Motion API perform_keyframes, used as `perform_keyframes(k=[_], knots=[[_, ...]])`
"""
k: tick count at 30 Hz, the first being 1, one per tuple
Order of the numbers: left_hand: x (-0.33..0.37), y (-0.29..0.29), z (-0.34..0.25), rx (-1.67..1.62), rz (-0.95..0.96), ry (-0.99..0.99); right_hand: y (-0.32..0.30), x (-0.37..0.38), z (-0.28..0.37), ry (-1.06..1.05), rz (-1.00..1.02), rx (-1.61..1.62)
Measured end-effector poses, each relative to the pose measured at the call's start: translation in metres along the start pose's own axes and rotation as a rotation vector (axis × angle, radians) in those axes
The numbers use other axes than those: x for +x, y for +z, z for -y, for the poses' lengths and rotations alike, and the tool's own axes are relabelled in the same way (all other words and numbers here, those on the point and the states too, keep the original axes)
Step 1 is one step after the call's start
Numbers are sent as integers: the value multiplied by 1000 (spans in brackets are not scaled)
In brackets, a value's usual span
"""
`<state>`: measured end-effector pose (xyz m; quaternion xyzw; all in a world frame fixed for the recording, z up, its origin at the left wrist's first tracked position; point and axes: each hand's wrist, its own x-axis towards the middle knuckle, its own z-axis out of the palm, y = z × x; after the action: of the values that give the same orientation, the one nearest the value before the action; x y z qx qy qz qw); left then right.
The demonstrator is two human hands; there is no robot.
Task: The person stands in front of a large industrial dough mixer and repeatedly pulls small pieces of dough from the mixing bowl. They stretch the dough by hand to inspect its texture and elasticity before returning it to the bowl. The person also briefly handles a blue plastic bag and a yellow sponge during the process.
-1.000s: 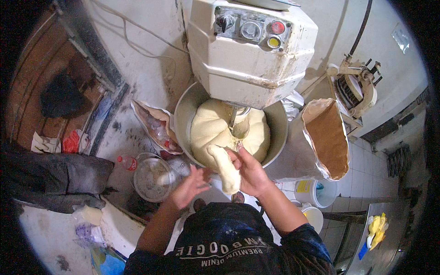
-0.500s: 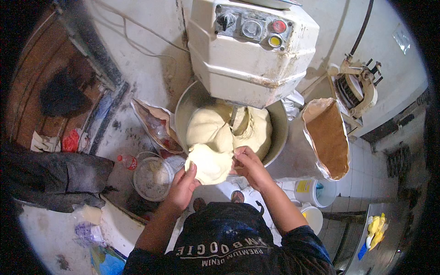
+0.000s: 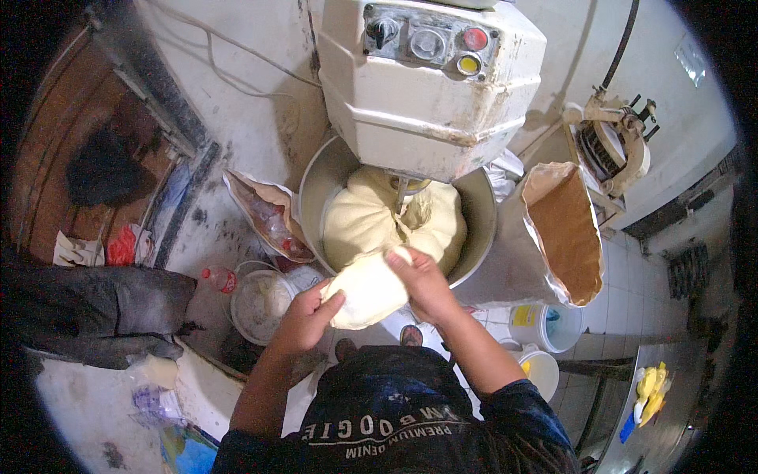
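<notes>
A pale piece of dough (image 3: 367, 294) is stretched between my two hands, just in front of the mixer bowl's near rim. My left hand (image 3: 309, 314) pinches its left edge, thumb on top. At the upper right edge, my right hand (image 3: 420, 283) grips it with the thumb over the surface. Behind it, a large mass of dough (image 3: 359, 212) fills much of the steel mixing bowl (image 3: 316, 178). The metal mixer tool (image 3: 402, 189) reaches down into that mass. Over the bowl stands the white mixer head (image 3: 430, 103) with its knob and buttons.
Right of the bowl stands an open paper sack (image 3: 560, 237), with white buckets (image 3: 562, 328) below it. To the left are another open sack (image 3: 268, 217), a floury bucket (image 3: 262, 304) and a red-capped bottle (image 3: 219, 278). A metal table (image 3: 659, 395) is at the lower right.
My right hand has shifted slightly left and its thumb now lies over the dough. The held piece has turned and become more oblong. The dough in the bowl has changed shape around the tool.
</notes>
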<state>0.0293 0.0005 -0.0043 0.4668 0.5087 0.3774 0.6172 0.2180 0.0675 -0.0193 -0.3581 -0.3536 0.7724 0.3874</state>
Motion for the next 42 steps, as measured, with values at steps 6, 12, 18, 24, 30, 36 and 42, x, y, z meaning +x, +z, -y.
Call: perform_keyframes(k=[6, 12, 18, 24, 30, 36, 42], knots=[[2, -10, 20, -563, -100, -128, 5, -7, 28, 98, -15, 196], [4, -15, 26, -800, 17, -108, 5, -17, 36, 270, 222, 335], [6, -16, 39, -227, 40, 59, 7, -21, 36, 244, 407, -235], [20, 0, 17, -343, 410, 218, 11, -23, 24, 160, 725, -480], [2, 10, -3, -717, 191, -23, 8, -14, 45, 235, 326, -97], [3, -4, -1, -835, 168, 38, 1, -13, 40, 111, 326, -357], [-4, 6, 4, -699, 63, -168, 0, -6, 41, 11, 110, -374]])
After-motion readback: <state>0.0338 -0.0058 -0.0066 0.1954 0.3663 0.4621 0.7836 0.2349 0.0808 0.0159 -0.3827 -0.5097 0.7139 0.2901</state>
